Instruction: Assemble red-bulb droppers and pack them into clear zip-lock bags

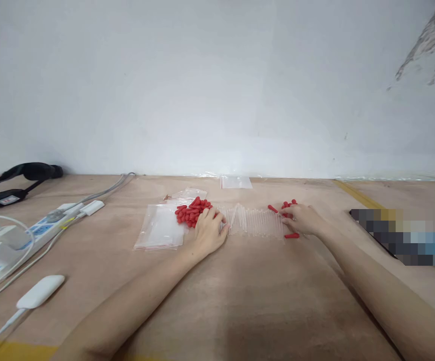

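Observation:
A row of thin clear tubes (257,222), apparently glass pipettes, lies side by side on the wooden table. At the row's left end rests my left hand (210,231), fingers stretched out and thumb apart, over the edge of a pile of red rubber bulbs (191,213). My right hand (303,219) is at the row's right end, fingers apart and tips near the last tubes. Around it are several more red bulbs (289,203), and one red bulb (291,235) lies just below its fingers. Whether the right fingertips touch a tube is too small to tell.
Clear plastic bags (160,228) lie left of the pile, and another small bag (236,182) is by the wall. On the left are a power strip (39,231) with cables, a white device (40,292) and a black strap (18,183). A blurred dark object (394,238) lies right.

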`<state>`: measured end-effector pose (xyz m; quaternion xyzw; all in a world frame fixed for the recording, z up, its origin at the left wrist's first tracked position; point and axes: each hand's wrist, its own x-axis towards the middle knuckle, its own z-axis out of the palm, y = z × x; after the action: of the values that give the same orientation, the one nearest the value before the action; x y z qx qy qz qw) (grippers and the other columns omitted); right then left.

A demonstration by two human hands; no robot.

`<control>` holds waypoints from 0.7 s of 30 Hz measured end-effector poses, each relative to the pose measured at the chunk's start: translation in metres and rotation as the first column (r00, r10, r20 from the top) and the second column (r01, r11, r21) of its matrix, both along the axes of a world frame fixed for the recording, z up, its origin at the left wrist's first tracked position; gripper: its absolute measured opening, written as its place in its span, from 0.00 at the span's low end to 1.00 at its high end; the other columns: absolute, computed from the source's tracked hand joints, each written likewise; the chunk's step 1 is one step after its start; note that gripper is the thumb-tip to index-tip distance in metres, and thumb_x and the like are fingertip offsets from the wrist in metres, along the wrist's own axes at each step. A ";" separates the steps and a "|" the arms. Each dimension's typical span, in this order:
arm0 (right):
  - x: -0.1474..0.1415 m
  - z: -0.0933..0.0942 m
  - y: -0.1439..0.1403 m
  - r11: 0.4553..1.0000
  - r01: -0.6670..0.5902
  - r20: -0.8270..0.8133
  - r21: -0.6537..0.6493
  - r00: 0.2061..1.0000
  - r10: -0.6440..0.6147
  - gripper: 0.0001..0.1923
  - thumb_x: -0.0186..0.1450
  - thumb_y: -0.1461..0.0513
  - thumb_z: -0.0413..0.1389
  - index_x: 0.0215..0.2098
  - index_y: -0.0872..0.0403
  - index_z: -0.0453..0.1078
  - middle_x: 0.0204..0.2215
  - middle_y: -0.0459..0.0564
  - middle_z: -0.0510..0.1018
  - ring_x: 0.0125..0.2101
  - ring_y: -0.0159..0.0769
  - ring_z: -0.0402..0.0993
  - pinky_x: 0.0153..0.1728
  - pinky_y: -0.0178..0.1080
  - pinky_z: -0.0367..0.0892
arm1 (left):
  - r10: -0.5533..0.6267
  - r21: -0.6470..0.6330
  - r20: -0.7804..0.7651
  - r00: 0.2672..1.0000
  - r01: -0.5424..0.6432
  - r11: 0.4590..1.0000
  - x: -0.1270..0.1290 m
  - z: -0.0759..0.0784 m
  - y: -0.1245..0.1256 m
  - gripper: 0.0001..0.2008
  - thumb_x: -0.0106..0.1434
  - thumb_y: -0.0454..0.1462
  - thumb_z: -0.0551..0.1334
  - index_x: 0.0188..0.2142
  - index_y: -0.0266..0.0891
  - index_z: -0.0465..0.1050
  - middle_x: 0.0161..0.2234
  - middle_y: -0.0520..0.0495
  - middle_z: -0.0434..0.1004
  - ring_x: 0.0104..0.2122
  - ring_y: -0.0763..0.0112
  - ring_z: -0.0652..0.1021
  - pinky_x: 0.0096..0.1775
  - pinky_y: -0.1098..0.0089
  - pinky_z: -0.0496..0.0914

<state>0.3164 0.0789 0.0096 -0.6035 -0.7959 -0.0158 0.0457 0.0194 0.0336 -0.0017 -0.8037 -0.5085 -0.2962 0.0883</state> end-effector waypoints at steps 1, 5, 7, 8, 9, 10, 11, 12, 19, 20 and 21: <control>0.000 -0.001 0.000 1.000 -0.001 0.000 -0.017 1.000 0.001 0.12 0.59 0.58 0.48 0.37 0.47 0.71 0.32 0.48 0.75 0.33 0.39 0.69 0.30 0.37 0.55 | 0.030 0.005 -0.010 1.000 -0.029 1.000 0.005 -0.001 0.006 0.06 0.58 0.39 0.57 0.32 0.38 0.68 0.36 0.45 0.67 0.38 0.64 0.65 0.39 0.64 0.62; 0.001 -0.005 0.001 0.999 0.047 -0.082 -0.015 0.996 -0.048 0.12 0.58 0.59 0.48 0.39 0.52 0.67 0.29 0.49 0.75 0.30 0.38 0.69 0.29 0.35 0.55 | 0.153 -0.037 -0.065 0.986 -0.156 0.987 0.025 -0.002 0.028 0.09 0.57 0.41 0.56 0.31 0.37 0.70 0.37 0.44 0.66 0.41 0.60 0.64 0.40 0.63 0.60; 0.001 -0.006 0.002 0.998 0.067 -0.124 -0.016 0.990 -0.068 0.11 0.58 0.60 0.47 0.38 0.54 0.66 0.28 0.49 0.75 0.29 0.37 0.69 0.27 0.35 0.55 | 0.214 -0.075 -0.104 0.971 -0.222 0.972 0.033 -0.001 0.035 0.11 0.57 0.42 0.56 0.30 0.36 0.71 0.38 0.42 0.66 0.42 0.58 0.64 0.41 0.61 0.59; 0.001 -0.006 0.002 0.997 0.071 -0.143 -0.019 0.987 -0.073 0.11 0.58 0.60 0.47 0.37 0.54 0.65 0.28 0.50 0.75 0.29 0.37 0.69 0.27 0.34 0.55 | 0.237 -0.091 -0.127 0.963 -0.250 0.964 0.036 -0.001 0.038 0.12 0.56 0.43 0.56 0.30 0.35 0.72 0.38 0.41 0.66 0.42 0.57 0.64 0.42 0.61 0.59; 0.001 -0.006 0.003 0.997 0.075 -0.160 -0.020 0.984 -0.077 0.10 0.58 0.61 0.47 0.37 0.55 0.65 0.28 0.50 0.75 0.29 0.36 0.69 0.27 0.34 0.55 | 0.254 -0.100 -0.151 0.955 -0.270 0.958 0.038 0.000 0.040 0.13 0.56 0.43 0.56 0.30 0.34 0.72 0.38 0.40 0.66 0.42 0.56 0.64 0.42 0.60 0.58; 0.001 -0.006 0.003 0.997 0.079 -0.175 -0.021 0.981 -0.081 0.11 0.57 0.62 0.48 0.38 0.55 0.64 0.28 0.50 0.75 0.29 0.36 0.69 0.27 0.33 0.55 | 0.264 -0.104 -0.175 0.948 -0.285 0.953 0.040 0.001 0.041 0.14 0.56 0.42 0.56 0.31 0.33 0.73 0.38 0.39 0.66 0.42 0.56 0.64 0.43 0.60 0.58; 0.001 -0.006 0.003 0.996 0.082 -0.187 -0.022 0.979 -0.084 0.11 0.57 0.62 0.48 0.38 0.55 0.64 0.27 0.50 0.75 0.29 0.36 0.69 0.26 0.33 0.55 | 0.271 -0.105 -0.196 0.942 -0.295 0.950 0.042 0.002 0.042 0.14 0.56 0.42 0.55 0.31 0.32 0.73 0.37 0.38 0.66 0.42 0.56 0.64 0.43 0.60 0.58; 0.001 -0.006 0.003 0.996 0.086 -0.194 -0.023 0.977 -0.089 0.11 0.57 0.62 0.48 0.38 0.55 0.64 0.27 0.50 0.74 0.29 0.35 0.69 0.26 0.33 0.55 | 0.274 -0.104 -0.213 0.938 -0.301 0.948 0.043 0.002 0.043 0.14 0.56 0.41 0.55 0.31 0.31 0.73 0.37 0.37 0.66 0.42 0.55 0.64 0.43 0.60 0.58; -0.001 -0.004 0.002 0.997 0.074 -0.098 -0.032 0.992 -0.077 0.08 0.55 0.63 0.49 0.32 0.54 0.68 0.28 0.51 0.74 0.29 0.37 0.68 0.27 0.34 0.55 | 0.283 -0.116 -0.213 0.935 -0.312 0.943 0.049 0.006 0.040 0.14 0.56 0.38 0.54 0.30 0.28 0.73 0.37 0.35 0.66 0.41 0.53 0.64 0.42 0.59 0.59; -0.001 -0.004 0.002 0.997 0.062 -0.076 -0.038 0.995 -0.065 0.08 0.55 0.62 0.49 0.31 0.54 0.68 0.28 0.51 0.73 0.30 0.38 0.68 0.27 0.35 0.55 | 0.274 -0.102 -0.201 0.940 -0.299 0.949 0.048 0.006 0.038 0.13 0.57 0.38 0.54 0.30 0.28 0.72 0.37 0.35 0.66 0.40 0.53 0.64 0.41 0.59 0.60; -0.001 -0.004 0.002 0.998 0.053 -0.059 -0.042 0.997 -0.055 0.07 0.55 0.62 0.49 0.31 0.54 0.67 0.28 0.52 0.73 0.30 0.38 0.68 0.27 0.35 0.55 | 0.257 -0.083 -0.183 0.949 -0.276 0.958 0.045 0.007 0.035 0.12 0.57 0.37 0.54 0.30 0.29 0.72 0.36 0.35 0.66 0.40 0.53 0.64 0.41 0.59 0.60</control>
<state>0.3150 0.0811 0.0054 -0.6259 -0.7776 0.0173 0.0568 0.0643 0.0687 0.0051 -0.7535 -0.6182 -0.1840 0.1272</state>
